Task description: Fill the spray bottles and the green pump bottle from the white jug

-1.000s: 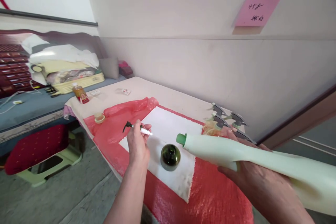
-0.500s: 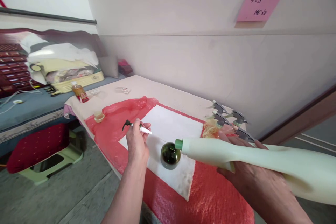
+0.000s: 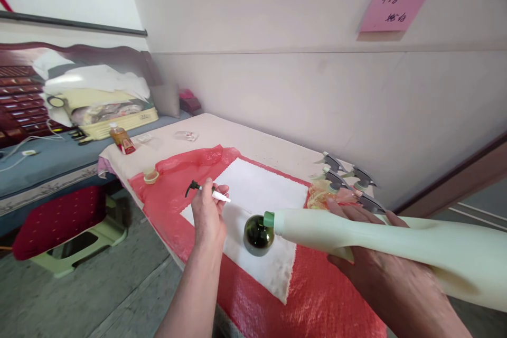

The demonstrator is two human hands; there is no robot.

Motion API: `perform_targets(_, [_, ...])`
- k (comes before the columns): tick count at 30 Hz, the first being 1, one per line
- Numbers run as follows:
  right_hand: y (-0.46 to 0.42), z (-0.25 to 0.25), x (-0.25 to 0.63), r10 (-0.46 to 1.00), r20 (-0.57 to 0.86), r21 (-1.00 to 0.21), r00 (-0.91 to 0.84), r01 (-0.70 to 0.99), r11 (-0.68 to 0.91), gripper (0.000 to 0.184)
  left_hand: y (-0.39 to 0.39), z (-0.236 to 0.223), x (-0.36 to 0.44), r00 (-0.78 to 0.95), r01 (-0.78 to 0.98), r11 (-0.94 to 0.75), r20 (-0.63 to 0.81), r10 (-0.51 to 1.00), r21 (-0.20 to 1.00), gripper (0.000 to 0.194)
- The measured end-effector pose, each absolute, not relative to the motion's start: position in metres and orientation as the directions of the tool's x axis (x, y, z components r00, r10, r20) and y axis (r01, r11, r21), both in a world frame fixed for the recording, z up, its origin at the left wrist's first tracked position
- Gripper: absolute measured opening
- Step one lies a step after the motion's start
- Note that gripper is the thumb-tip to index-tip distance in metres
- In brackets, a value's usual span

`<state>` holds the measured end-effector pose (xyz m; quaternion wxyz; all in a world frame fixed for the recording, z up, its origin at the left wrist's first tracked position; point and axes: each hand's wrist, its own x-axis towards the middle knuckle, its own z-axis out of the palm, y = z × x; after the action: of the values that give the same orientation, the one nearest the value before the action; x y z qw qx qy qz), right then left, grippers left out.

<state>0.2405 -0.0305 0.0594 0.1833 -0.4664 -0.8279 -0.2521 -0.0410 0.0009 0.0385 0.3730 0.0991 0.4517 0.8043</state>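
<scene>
My left hand (image 3: 206, 211) is closed on a pump dispenser head (image 3: 219, 196) with a black spout and a white tube end. My right hand (image 3: 380, 269) grips a large pale green jug (image 3: 317, 228) by its handle, and the jug lies nearly level. Its green mouth (image 3: 269, 219) is over the top of a small round dark green bottle (image 3: 259, 236), whose opening is partly hidden. The bottle stands upright on a white cloth (image 3: 273, 185). Whether liquid flows between them cannot be made out.
Red plastic sheeting (image 3: 190, 161) covers part of the table. Several grey trigger sprayers (image 3: 336, 177) stand at the right by the wall. A tape roll (image 3: 151, 176) and an amber bottle (image 3: 122, 138) are at the left. A red-topped stool (image 3: 67, 222) stands on the floor.
Hands, jug and bottle keep almost the same places relative to each other. The whole view has shifted very slightly.
</scene>
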Motion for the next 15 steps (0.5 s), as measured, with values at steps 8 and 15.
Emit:
perform_targets(8, [-0.0314, 0.0608, 0.2407, 0.675, 0.531, 0.270, -0.512, 0.858, 0.438, 0.059, 0.0010, 0.0375, -0.0417, -0.692, -0.501, -0.309, -0.160, 0.704, 0.809, 0.027])
perform_targets(15, [-0.0328, 0.0634, 0.2401, 0.656, 0.546, 0.307, -0.520, 0.853, 0.421, 0.058, 0.0015, 0.0369, -0.0420, -0.699, -0.506, -0.308, -0.174, 0.694, 0.805, 0.026])
